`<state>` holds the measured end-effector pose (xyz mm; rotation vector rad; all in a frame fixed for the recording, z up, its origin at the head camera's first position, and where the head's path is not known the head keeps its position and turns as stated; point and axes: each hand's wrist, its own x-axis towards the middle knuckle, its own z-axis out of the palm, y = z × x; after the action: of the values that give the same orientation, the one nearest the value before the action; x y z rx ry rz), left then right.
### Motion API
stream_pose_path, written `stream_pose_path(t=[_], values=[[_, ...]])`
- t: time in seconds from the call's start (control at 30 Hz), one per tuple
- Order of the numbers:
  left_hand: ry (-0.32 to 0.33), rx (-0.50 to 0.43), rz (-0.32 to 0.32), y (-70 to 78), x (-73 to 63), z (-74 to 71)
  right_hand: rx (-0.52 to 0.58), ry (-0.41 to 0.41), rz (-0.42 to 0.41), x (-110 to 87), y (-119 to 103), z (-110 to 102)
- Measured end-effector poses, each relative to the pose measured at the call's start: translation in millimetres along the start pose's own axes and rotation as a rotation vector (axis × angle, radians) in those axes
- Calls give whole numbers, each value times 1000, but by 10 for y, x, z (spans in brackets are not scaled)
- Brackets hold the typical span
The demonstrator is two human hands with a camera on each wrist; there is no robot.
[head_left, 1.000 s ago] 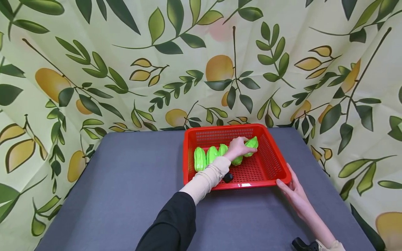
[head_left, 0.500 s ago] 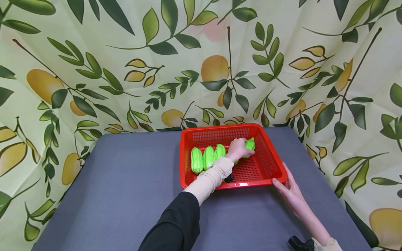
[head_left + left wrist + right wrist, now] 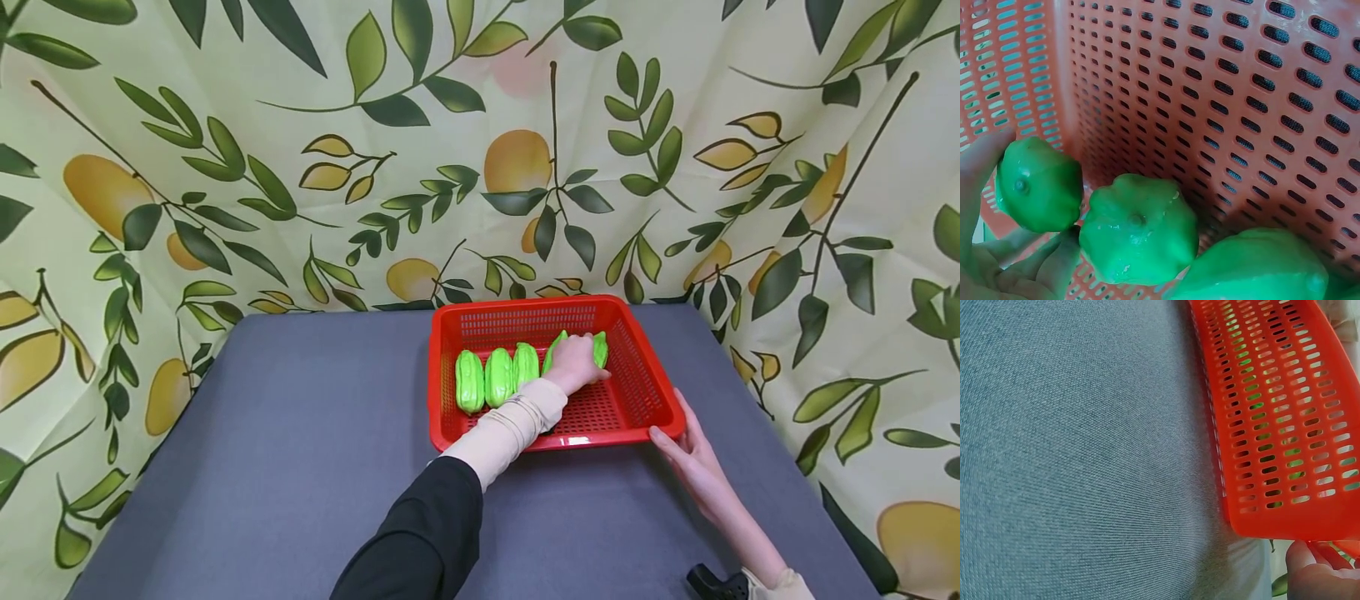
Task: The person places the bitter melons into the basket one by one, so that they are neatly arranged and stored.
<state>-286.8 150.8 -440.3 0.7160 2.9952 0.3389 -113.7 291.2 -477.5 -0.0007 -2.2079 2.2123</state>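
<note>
A red plastic basket [image 3: 585, 441] holds several bright green, lumpy gourds [image 3: 470, 382], lying side by side along its left and middle. My left hand [image 3: 575, 364] reaches into the basket and grips the rightmost gourd [image 3: 1038, 184], fingers on both sides of it. In the left wrist view, this gourd sits close beside another gourd [image 3: 1139, 231], with a third gourd [image 3: 1257, 269] farther right. My right hand [image 3: 697, 462] holds the basket's front right corner, its thumb at the rim; in the right wrist view, only part of that hand [image 3: 1319, 575] shows.
The basket stands on a grey-blue cloth-covered table [image 3: 322, 442], near its back edge. Behind and beside the table hangs a leaf-and-fruit patterned curtain [image 3: 442, 133]. A black device [image 3: 716, 583] is at the right wrist.
My left hand, around the rightmost gourd, has shifted slightly within the basket, showing the neighbouring gourd's top again. The gourd now stands more upright. My right hand stays at the basket corner.
</note>
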Motion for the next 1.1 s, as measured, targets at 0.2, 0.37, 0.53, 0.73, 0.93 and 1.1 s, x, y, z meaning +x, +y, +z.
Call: stream_pose_path(t=[0.2,0.37,0.53,0.73,0.93,1.1], values=[[-18,11,48,-12,-19,-11,-30,9,17,-19,-17,8],[-19,-19,46,-39,7,0,-30,8,17,-26,-16,12],[-21,-70,30,-86,4,-31,-35,15,30,-27,-16,27],[2,-194,18,-140,-38,-177,2,1,8,-40,-12,40],[-9,-348,7,-190,-86,-414,-2,3,-1,-45,-8,30],[11,-461,-2,-249,-144,-614,0,0,-5,-45,1,17]])
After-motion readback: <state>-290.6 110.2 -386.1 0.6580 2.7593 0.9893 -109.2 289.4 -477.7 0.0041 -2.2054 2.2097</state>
